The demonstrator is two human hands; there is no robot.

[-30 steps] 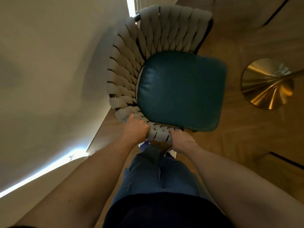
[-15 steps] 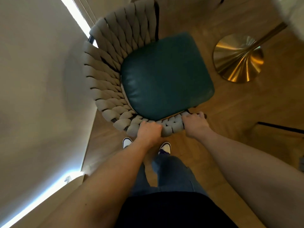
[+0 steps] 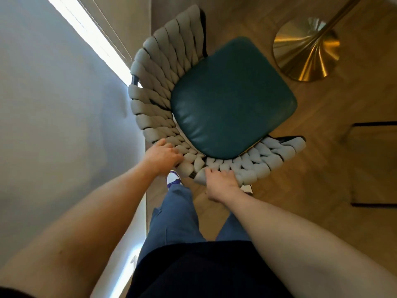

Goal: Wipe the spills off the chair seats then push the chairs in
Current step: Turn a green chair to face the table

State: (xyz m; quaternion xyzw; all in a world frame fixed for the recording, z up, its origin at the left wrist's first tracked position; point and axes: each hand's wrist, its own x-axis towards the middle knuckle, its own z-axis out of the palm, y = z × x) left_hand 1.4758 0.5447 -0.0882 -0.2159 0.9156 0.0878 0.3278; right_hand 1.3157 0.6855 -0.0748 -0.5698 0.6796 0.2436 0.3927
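A chair with a teal leather seat and a curved backrest of thick grey woven cords stands below me on the wooden floor. My left hand grips the backrest's near-left rim, fingers curled over the cords. My right hand holds the rim a little to the right, fingers curled over its top edge. The seat looks smooth, with only soft light sheen on it; no cloth is in view.
A brass pedestal table base stands right of the chair's front. A pale wall runs close along the left, with a bright strip at its foot. A dark-framed object sits at the right edge. My legs and shoes are just behind the chair.
The chair has turned, its open front now swung toward the brass base. My left hand shifted leftward along the backrest rim; my right hand moved nearer the rim's middle.
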